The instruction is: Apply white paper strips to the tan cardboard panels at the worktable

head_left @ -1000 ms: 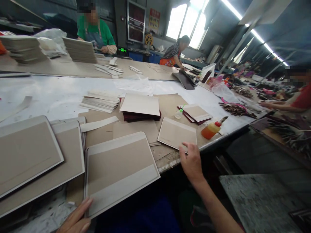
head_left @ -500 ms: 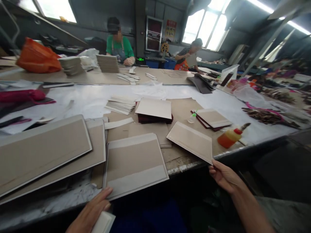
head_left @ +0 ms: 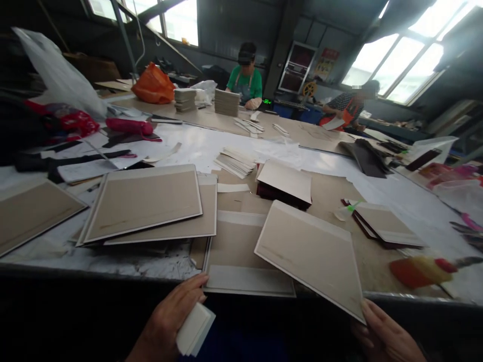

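My right hand (head_left: 381, 337) grips the near corner of a tan board panel with a white border (head_left: 313, 254), lifted and tilted over the table edge. Beneath it another tan panel with a white strip (head_left: 241, 256) lies flat at the edge. At the bottom centre, my left hand (head_left: 171, 319) is closed around a small white block (head_left: 195, 329), its fingertips close to that flat panel. An orange glue bottle with a red cap (head_left: 420, 270) lies on its side to the right, blurred.
Larger tan panels (head_left: 145, 201) lie overlapped at the left. Stacks of white strips (head_left: 236, 161), a dark red stack topped by a board (head_left: 285, 183) and another stack (head_left: 385, 226) sit mid-table. Two people work at the far side. An orange bag (head_left: 153, 85) sits far left.
My right hand has lifted the bordered panel off the table and brought it toward me and leftward. My left hand now holds a white block. The view has swung left.
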